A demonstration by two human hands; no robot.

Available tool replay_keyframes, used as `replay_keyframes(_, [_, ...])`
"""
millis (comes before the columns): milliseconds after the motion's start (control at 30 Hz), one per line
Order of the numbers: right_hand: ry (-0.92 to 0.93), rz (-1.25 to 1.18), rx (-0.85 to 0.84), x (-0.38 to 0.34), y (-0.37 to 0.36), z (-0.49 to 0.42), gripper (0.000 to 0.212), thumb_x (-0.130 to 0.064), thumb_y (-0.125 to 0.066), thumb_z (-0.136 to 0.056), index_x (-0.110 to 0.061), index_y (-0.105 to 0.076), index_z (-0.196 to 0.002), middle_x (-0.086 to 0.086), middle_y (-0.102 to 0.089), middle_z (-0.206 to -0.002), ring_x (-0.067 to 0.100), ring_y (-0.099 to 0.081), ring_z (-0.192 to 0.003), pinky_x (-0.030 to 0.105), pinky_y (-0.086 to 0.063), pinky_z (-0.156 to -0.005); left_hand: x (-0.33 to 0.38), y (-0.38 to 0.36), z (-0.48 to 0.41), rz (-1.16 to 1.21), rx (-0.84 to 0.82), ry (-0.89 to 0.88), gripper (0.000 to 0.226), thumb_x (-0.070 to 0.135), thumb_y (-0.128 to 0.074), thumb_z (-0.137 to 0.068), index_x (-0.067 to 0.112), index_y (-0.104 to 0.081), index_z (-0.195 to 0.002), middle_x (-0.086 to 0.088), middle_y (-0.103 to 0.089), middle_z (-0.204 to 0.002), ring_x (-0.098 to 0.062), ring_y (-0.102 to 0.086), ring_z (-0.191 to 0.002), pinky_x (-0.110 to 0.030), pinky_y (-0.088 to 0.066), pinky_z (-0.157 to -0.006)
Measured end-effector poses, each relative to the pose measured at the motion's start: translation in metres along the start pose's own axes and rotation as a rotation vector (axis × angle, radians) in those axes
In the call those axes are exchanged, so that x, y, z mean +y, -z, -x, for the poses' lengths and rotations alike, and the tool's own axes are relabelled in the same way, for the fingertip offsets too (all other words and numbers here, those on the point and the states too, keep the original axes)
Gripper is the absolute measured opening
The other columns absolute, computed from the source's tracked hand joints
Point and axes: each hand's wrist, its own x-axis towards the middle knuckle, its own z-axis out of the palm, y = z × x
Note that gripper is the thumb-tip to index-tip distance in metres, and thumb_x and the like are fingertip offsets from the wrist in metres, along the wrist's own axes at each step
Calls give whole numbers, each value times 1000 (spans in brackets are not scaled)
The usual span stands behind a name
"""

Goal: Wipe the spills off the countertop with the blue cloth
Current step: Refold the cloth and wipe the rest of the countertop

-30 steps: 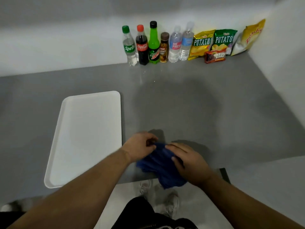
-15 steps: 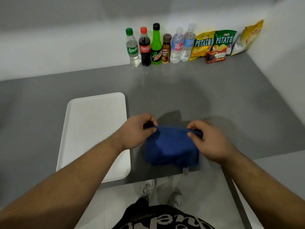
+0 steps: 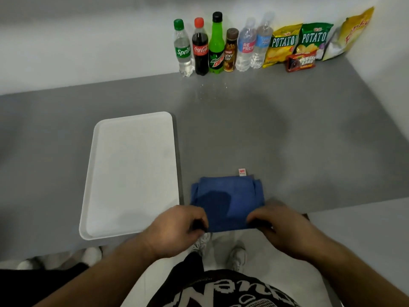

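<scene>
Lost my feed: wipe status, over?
Left hand and right hand pinch blue cloth near corners. Cloth flat on countertop. Droplets by bottles, unwiped. White tray aside.

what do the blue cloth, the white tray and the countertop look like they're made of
Blue cloth: soft fabric, perhaps microfibre, matte; it folds limply and has a sewn tag. White tray: likely plastic, smooth, moulded raised rim. Countertop: hard, smooth grey, faint sheen; material unclear.
</scene>
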Motion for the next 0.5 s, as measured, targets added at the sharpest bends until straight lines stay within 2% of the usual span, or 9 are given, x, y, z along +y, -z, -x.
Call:
replay_keyframes(67, [-19, -43, -43, 4, 9, -3, 26, -28, -58, -102, -48, -64, -118, -27, -62, -111, -3, -59, -99, 19, -48, -91, -2, 0, -1, 90, -29, 20, 17, 19, -73, -89, 36, -68, -90, 26, -68, -83, 5, -66, -81, -9, -49, -74])
replay_keyframes(133, [-13, -90, -52, 11, 20, -10, 31, -21, -60, -99, -46, -66, -117, -31, -62, -106, -7, -58, -98, 16, -45, -88, -1, 8, -6, 214, -12, 38, 19, 15, -72, -88, 33, -69, -90, 17, -72, -86, -4, -69, -82, -19, -56, -77])
replay_keyframes(200, [2, -120, 22, 15, 29, -24, 33, -18, -62, -96, -42, -68, -118, -34, -62, -103, -10, -58, -98, 14, -43, -86, 0, 15, -17, 240, 73, 56, 21, 12, -71, -89, 33, -69, -92, 9, -74, -87, -8, -70, -82, -25, -57, -79])
replay_keyframes(334, [-6, -122, 186, 18, 23, -65, 39, -9, -62, -93, -26, -69, -127, -11, -72, -124, 11, -65, -113, 30, -49, -100, -2, 19, -46, 71, 273, 137, 18, 15, -65, -91, 30, -68, -101, 10, -72, -94, -6, -65, -83, -18, -50, -78])
replay_keyframes(400, [10, 52, 223, 15, 16, -78, 40, -9, -62, -90, -21, -69, -128, -1, -69, -126, 25, -63, -115, 39, -50, -99, -4, 16, -56, -70, 295, 171, 17, 18, -63, -92, 28, -66, -106, 6, -71, -103, -15, -65, -92, -27, -54, -85])
replay_keyframes(500, [261, 218, 289, 12, 3, -80, 37, -9, -65, -87, -18, -70, -123, 4, -65, -124, 31, -59, -111, 44, -51, -94, -9, 13, -59, -176, 293, 168, 20, 21, -63, -91, 30, -62, -109, 5, -66, -113, -20, -63, -100, -38, -56, -91])
